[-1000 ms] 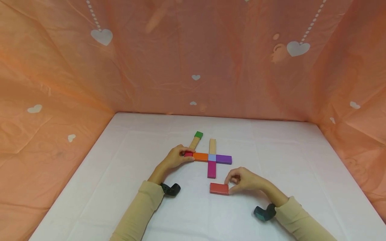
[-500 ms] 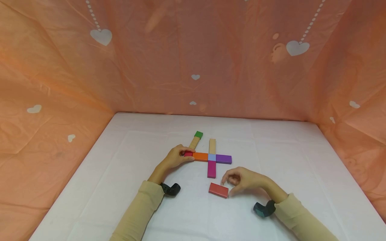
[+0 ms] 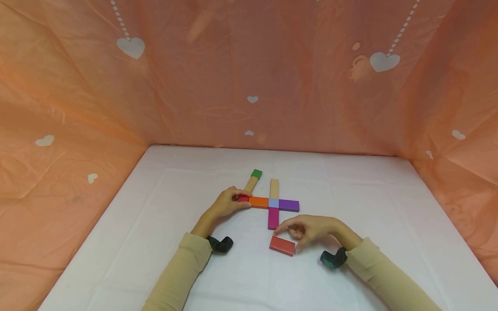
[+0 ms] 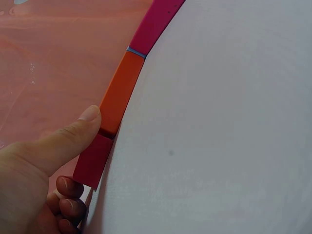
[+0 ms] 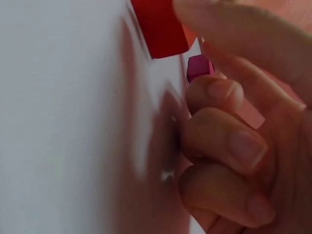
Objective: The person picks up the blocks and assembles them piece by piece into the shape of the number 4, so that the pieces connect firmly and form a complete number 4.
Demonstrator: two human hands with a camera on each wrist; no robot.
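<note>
My left hand [image 3: 225, 203] holds a crimson block [image 4: 93, 161] between thumb and fingers at the left end of a row; its thumb tip reaches the orange block [image 3: 258, 202]. Right of orange lie a light blue square [image 3: 273, 203] and a purple block [image 3: 289, 205]. A magenta block [image 3: 273, 218] runs toward me from the blue square, and a plain wooden block [image 3: 274, 188] runs away from it. My right hand [image 3: 311, 227] spans a loose red block [image 3: 282, 245], index fingertip by its far left corner, thumb by its right end, other fingers curled.
A second plain wooden block [image 3: 251, 184] slants away behind my left hand, with a green block [image 3: 256, 173] at its far end. The white table [image 3: 369, 203] meets orange curtains [image 3: 249, 77] with white hearts at the back and sides.
The red block has turned slightly, its right end coming nearer to me. My right hand has shifted left and stretched its index finger along the block's far side. The left hand stays put.
</note>
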